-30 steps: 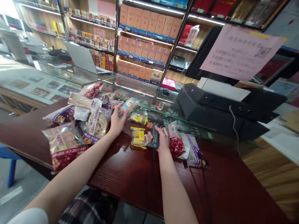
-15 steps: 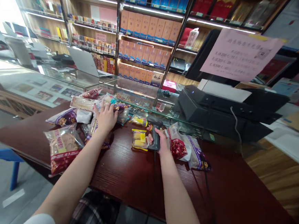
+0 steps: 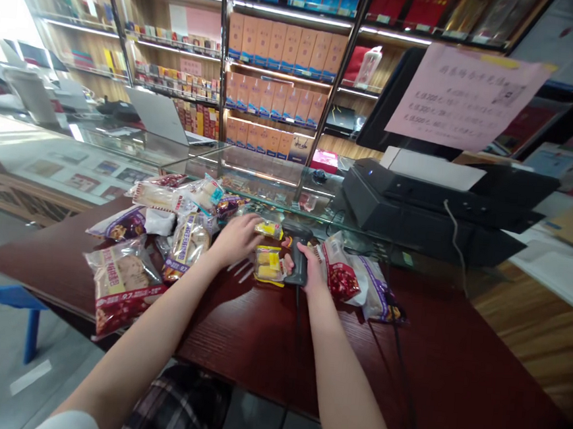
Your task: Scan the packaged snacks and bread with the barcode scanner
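Observation:
My right hand [image 3: 312, 269] is wrapped round the grip of a black handheld barcode scanner [image 3: 299, 260], its cable running down over the table. My left hand [image 3: 237, 239] hovers with fingers apart, beside a small yellow snack pack [image 3: 268, 229]. Just below that pack lies a second yellow pack of small cakes [image 3: 268, 266], left of the scanner. Bagged bread [image 3: 189, 243] with a purple label lies left of my left hand, among several other bags. A red-and-clear bread bag [image 3: 122, 281] is nearest the table's left front. Right of the scanner rest a red bag [image 3: 340, 268] and a purple-white bag [image 3: 377, 291].
The dark wooden table [image 3: 256, 344] meets a glass display counter [image 3: 250, 165] at the back. A black printer-like machine [image 3: 426, 199] and a monitor with a pink notice [image 3: 467, 100] stand at right. A laptop [image 3: 160, 115] sits back left. A blue stool [image 3: 32, 327] is at left.
My left hand has moved right, from the pile of bread bags to beside the small yellow packs. The right hand stays in place with the scanner.

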{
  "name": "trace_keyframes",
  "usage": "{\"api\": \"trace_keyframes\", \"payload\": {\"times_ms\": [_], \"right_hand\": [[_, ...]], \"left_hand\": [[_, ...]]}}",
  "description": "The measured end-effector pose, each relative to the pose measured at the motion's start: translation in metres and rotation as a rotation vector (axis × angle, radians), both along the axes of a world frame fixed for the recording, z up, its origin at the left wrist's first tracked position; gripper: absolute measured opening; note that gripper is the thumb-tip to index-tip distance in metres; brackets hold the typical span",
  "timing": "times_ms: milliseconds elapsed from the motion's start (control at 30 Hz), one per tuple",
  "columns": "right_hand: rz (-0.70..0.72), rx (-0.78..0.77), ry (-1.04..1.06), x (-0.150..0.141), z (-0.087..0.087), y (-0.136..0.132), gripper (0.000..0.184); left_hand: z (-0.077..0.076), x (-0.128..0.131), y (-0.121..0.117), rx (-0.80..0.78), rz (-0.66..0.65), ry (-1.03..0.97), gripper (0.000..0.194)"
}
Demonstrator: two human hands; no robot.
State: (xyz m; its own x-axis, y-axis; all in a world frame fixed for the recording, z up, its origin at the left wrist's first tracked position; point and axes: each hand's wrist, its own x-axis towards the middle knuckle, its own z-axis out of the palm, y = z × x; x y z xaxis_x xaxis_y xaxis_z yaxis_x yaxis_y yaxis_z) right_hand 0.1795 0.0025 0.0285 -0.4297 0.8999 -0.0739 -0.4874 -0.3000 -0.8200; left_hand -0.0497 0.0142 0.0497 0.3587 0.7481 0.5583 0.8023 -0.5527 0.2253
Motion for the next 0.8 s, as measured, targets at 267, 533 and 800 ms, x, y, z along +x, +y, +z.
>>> {"api": "trace_keyframes", "payload": {"times_ms": [267,533,800], "right_hand": [[-0.004,0.014,0.079,0.002,0.000,0.001,0.049],[-0.011,0.007,0.087,0.002,0.003,0.000,0.051],[-0.036,0.027,0.098,0.002,0.000,0.002,0.044]], "left_hand": [[-0.046,0.020,0.010,-0.372,-0.031,0.127,0.056],[-0.037,0.003,0.013,-0.182,0.288,0.023,0.048],[-0.031,0.022,-0.004,-0.338,0.306,0.151,0.064]]}}
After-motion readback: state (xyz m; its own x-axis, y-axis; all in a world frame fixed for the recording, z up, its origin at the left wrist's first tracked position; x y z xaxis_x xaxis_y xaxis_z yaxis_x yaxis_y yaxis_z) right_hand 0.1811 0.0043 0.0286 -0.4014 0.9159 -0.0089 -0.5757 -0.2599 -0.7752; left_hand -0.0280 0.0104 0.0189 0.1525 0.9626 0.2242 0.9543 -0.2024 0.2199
